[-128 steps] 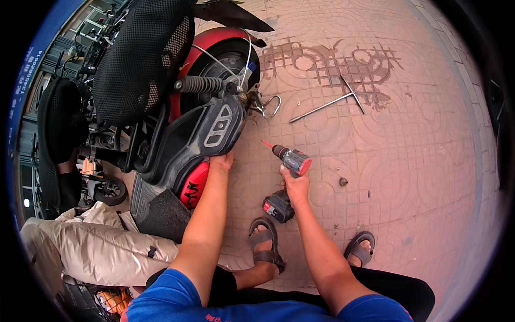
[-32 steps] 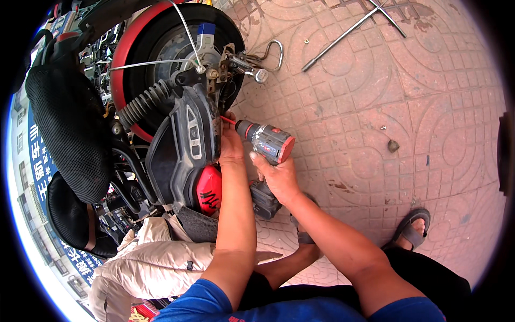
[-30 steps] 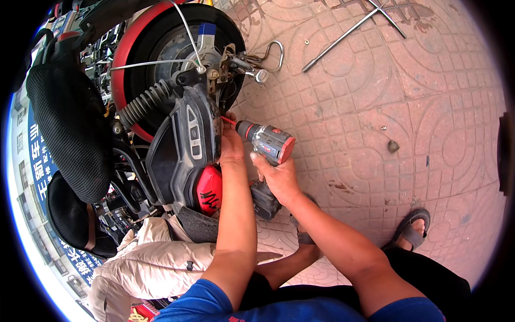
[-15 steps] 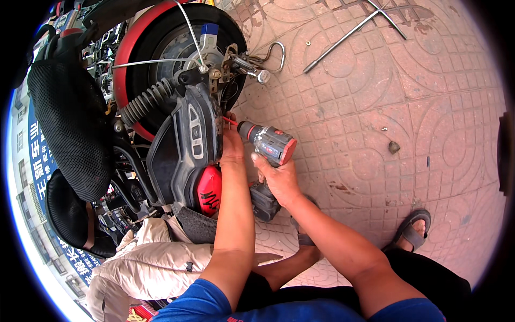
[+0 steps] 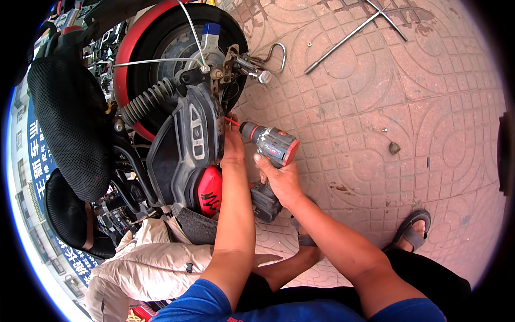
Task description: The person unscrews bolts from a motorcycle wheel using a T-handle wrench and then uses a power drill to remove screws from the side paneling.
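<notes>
My right hand [image 5: 282, 180] is closed round the handle of a dark grey and red cordless drill [image 5: 273, 146], its battery base below my fist. From the chuck a thin red bit [image 5: 232, 122] points left toward the edge of a scooter's black plastic side cover [image 5: 185, 126]. My left hand [image 5: 233, 146] reaches up along that edge, close to the bit's tip. Most of its fingers are hidden behind the cover and the wrist, so I cannot make out whether they grip anything. Above the cover is the scooter's rear wheel [image 5: 236, 37], with a red-edged tyre.
On the red paving [image 5: 354, 134] lie a T-shaped wrench [image 5: 343, 44], a small nut [image 5: 309, 44] and a stone [image 5: 394, 147]. A coil-spring shock absorber [image 5: 147, 102] and black mesh seat [image 5: 67, 129] are at left. A beige padded cover [image 5: 155, 268] hangs beside my left arm.
The drill and my right hand have shifted very slightly to the right, with the bit still pointing at the cover's edge. My left hand stays in nearly the same place.
</notes>
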